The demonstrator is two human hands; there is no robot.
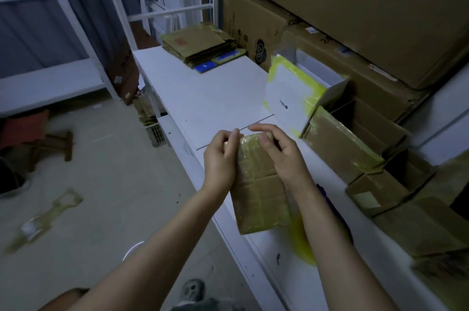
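Note:
A small flat cardboard package, wrapped in clear yellowish tape, is held above the near part of the white table. My left hand grips its upper left edge, fingers curled over the top. My right hand holds the upper right corner, with the thumb on the front face and the fingers curled behind. The package's lower half hangs free between my forearms.
An open white box with yellow tape and open brown cartons stand to the right. Flattened cartons lie at the table's far end. Big boxes are stacked behind. A yellow tape roll lies under my right forearm. Tape scraps litter the floor.

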